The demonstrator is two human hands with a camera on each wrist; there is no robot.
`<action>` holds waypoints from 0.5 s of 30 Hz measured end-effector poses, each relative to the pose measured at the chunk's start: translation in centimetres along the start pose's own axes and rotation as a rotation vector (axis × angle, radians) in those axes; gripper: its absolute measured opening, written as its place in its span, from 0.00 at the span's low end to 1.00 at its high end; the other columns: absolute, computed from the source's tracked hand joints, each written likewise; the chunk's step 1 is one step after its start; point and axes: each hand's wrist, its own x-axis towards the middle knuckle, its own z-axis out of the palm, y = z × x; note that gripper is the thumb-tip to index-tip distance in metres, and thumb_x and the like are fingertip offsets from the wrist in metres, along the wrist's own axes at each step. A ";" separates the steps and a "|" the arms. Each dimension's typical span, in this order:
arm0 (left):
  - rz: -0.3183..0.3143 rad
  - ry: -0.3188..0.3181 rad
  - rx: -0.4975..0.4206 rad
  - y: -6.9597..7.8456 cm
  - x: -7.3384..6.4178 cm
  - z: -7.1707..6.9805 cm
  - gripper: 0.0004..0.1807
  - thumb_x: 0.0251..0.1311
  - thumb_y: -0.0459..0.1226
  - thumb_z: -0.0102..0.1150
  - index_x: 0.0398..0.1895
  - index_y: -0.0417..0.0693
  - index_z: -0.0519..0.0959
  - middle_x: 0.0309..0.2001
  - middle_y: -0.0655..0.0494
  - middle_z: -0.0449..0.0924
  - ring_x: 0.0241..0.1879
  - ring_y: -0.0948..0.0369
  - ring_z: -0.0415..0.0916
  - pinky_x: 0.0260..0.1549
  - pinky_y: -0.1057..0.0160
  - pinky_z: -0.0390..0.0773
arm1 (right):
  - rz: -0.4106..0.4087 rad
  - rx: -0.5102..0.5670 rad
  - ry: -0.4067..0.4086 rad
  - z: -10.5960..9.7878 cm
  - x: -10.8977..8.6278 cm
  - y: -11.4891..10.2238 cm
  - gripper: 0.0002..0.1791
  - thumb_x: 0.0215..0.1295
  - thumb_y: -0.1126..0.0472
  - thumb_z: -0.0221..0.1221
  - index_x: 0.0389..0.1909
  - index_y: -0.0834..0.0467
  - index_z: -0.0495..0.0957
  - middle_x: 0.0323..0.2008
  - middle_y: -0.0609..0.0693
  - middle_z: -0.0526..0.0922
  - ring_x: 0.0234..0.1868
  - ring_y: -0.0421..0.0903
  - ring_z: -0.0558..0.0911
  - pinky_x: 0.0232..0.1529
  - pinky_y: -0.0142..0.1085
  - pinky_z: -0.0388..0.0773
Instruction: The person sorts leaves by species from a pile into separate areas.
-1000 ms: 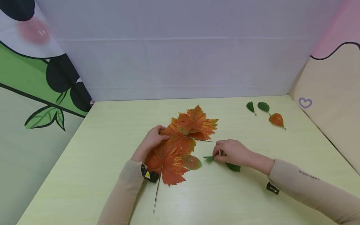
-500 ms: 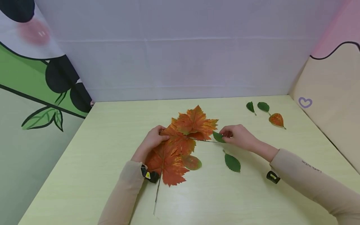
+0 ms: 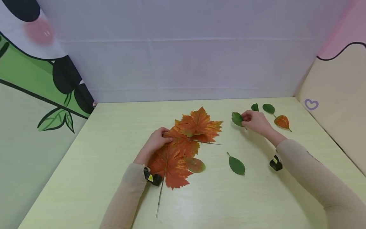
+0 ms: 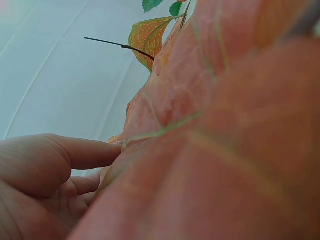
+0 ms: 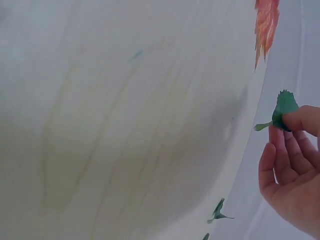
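In the head view, right of center, the right hand [image 3: 258,123] pinches a green leaf [image 3: 237,118], its long axis slanting from upper-left tip to lower-right stem; 0.5 seconds earlier, both were lower and further left, beside the orange maple leaves [image 3: 184,148]. The left hand [image 3: 154,141], left of center, grips those. In the left wrist view, it pinches their edge, lower left. In the right wrist view, at right, curled fingers hold the green leaf tip up, stem lower left.
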 end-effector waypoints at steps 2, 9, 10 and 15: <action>-0.004 0.001 0.000 0.1 0.0 0.0 0.21 0.57 0.37 0.58 0.52 0.39 0.69 0.51 0.42 0.73 0.48 0.49 0.69 0.49 0.51 0.68 | 0.040 0.006 0.003 -0.3 0.4 0.6 0.18 0.58 0.62 0.56 0.47 0.67 0.74 0.41 0.63 0.79 0.42 0.55 0.77 0.44 0.45 0.71; -0.003 0.005 0.006 -0.1 0.1 0.0 0.21 0.56 0.37 0.58 0.52 0.38 0.69 0.50 0.42 0.73 0.47 0.49 0.69 0.49 0.51 0.68 | 0.147 0.027 -0.012 -0.2 1.5 2.3 0.21 0.61 0.57 0.56 0.49 0.68 0.72 0.44 0.65 0.78 0.44 0.56 0.77 0.44 0.45 0.72; -0.002 0.005 0.006 -0.1 0.1 0.0 0.21 0.56 0.37 0.58 0.52 0.38 0.69 0.50 0.41 0.73 0.47 0.49 0.70 0.48 0.51 0.68 | 0.159 0.025 -0.006 -0.2 1.7 2.5 0.21 0.61 0.57 0.56 0.49 0.68 0.72 0.44 0.64 0.78 0.43 0.56 0.77 0.44 0.45 0.72; -0.008 0.006 0.001 -0.1 0.1 0.1 0.21 0.56 0.37 0.58 0.52 0.39 0.69 0.50 0.42 0.73 0.47 0.49 0.70 0.49 0.51 0.68 | 0.200 0.017 0.050 -0.3 2.5 3.5 0.20 0.60 0.57 0.57 0.47 0.69 0.73 0.40 0.63 0.81 0.39 0.55 0.80 0.44 0.46 0.73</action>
